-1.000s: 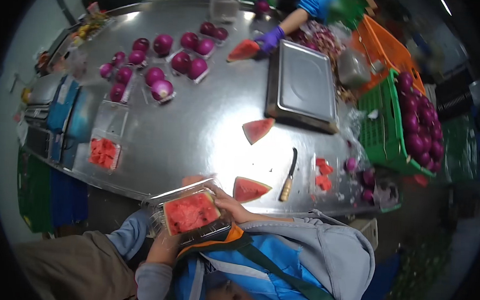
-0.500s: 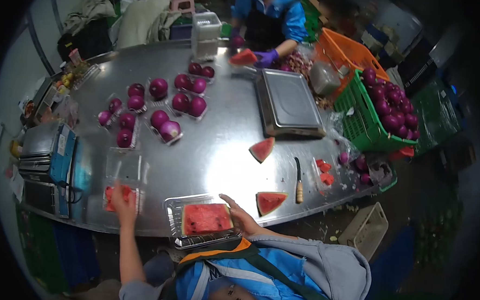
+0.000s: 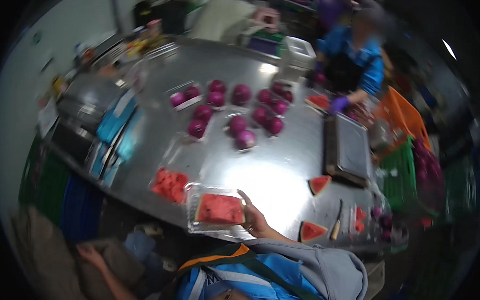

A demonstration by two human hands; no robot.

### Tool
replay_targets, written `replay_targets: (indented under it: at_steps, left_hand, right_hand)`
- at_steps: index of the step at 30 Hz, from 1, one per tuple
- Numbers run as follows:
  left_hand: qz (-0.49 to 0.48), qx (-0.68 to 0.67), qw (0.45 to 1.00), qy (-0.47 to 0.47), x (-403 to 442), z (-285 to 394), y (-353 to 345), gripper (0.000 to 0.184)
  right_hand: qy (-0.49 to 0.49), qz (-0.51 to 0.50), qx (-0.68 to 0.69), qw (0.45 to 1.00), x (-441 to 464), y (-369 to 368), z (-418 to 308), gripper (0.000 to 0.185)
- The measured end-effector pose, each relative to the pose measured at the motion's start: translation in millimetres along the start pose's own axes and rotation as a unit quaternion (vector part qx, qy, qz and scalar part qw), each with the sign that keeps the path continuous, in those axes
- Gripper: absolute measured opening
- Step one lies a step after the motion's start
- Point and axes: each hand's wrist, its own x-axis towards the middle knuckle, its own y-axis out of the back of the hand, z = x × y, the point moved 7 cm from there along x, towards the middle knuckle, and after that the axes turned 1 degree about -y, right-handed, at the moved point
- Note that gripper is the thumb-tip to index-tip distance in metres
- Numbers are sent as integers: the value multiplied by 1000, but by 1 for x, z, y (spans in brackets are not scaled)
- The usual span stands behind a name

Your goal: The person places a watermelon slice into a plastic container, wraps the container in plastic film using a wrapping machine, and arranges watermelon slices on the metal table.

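My right hand (image 3: 255,219) grips the right end of a clear plastic tray (image 3: 192,223) at the table's near edge. A block of watermelon (image 3: 220,209) with green rind at its ends lies in that tray. Left of it are cut watermelon pieces (image 3: 169,185), with a clear container around them only faintly visible. My left hand (image 3: 90,255) is low at the left, off the table, beside beige cloth-like material (image 3: 112,257). Its fingers look stretched out and hold nothing I can see, though they are blurred.
Packed purple onions (image 3: 246,139) stand mid-table. Two watermelon wedges (image 3: 313,231), a wooden-handled knife (image 3: 335,229) and a metal scale (image 3: 351,147) are at right. Another scale (image 3: 82,109) stands left. Across the table, a gloved person (image 3: 358,69) works near an orange crate (image 3: 404,115).
My left hand has left the cut watermelon pieces and dropped down to the lower left, off the table. My right hand stays at the tray. The whole view has swung left.
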Motion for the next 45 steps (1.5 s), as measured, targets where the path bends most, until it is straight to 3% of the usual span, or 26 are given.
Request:
replay_targets:
  at_steps: [1, 2, 3, 4, 11, 13, 15, 17, 19, 20, 21, 23, 24, 27, 28, 29, 32, 34, 35, 37, 42, 45]
  left_hand:
    - [-32, 28, 998, -55, -8, 48, 10, 60]
    - [-69, 119, 990, -38, 0, 45, 11, 60]
    - [-106, 107, 988, 8, 7, 37, 10, 59]
    - [-91, 117, 985, 89, 11, 42, 13, 56]
    - [-123, 114, 972, 164, 61, 42, -5, 56]
    - [-92, 155, 967, 180, 79, 15, -10, 55]
    - [-101, 203, 968, 109, 100, -37, -22, 55]
    - [-109, 240, 954, 140, 109, -46, -31, 52]
    - [-139, 103, 985, 0, 117, -22, -49, 37]
    - [-153, -50, 986, 33, 128, -13, -70, 31]
    - [-190, -98, 974, 72, 126, -6, -87, 29]
    - [-239, -137, 961, 6, 148, 59, -100, 24]
    - [-258, -160, 952, 34, 163, 72, -107, 23]
    - [-245, -206, 946, 41, 199, 52, -137, 24]
    - [-210, -272, 936, 82, 207, 36, -147, 24]
    - [-175, -335, 917, 123, 213, 23, -151, 24]
    - [-197, -295, 929, 107, 226, 12, -148, 25]
    - [-187, -268, 937, 125, 244, -14, -137, 25]
    - [-171, -271, 939, 126, 255, -32, -132, 25]
    - [-152, -271, 943, 118, 284, -50, -128, 24]
    - [-183, -254, 945, 95, 361, -47, -167, 22]
    - [-244, -224, 943, 24, 404, -18, -230, 21]
  right_hand:
    - [-14, 13, 16, 1000, 10, 2, 7, 66]
    - [-23, 17, 2, 1000, 18, -4, 8, 67]
    - [-31, 0, -4, 1000, 25, -9, 11, 68]
    - [-27, -18, -10, 999, 34, -15, 12, 68]
    - [-59, -32, 20, 998, 80, -65, 38, 66]
    - [-70, -42, 28, 996, 96, -76, 57, 62]
    - [-90, -15, 23, 996, 109, -94, 79, 58]
    - [-79, -16, -13, 997, 131, -133, 93, 60]
    - [-66, 9, -16, 998, 161, -168, 109, 59]
    - [-54, 23, -26, 998, 179, -188, 116, 59]
    - [-39, 8, -13, 999, 198, -215, 119, 58]
    - [-5, -4, -7, 1000, 248, -258, 124, 55]
    - [14, -11, 5, 1000, 277, -276, 126, 53]
    - [32, -111, 53, 992, 398, -313, 130, 44]
    - [27, -168, 51, 984, 424, -342, 125, 42]
    - [28, -154, 57, 986, 471, -339, 128, 50]
    - [105, -80, -41, 990, 552, -366, 116, 59]
    - [121, -8, -90, 989, 607, -362, 116, 41]
    - [123, -13, -88, 988, 627, -366, 119, 41]
    - [56, 4, -106, 993, 662, -372, 136, 44]
    - [42, 66, -155, 985, 696, -402, 157, 43]
    - [34, 156, -424, 891, 715, -410, 150, 45]
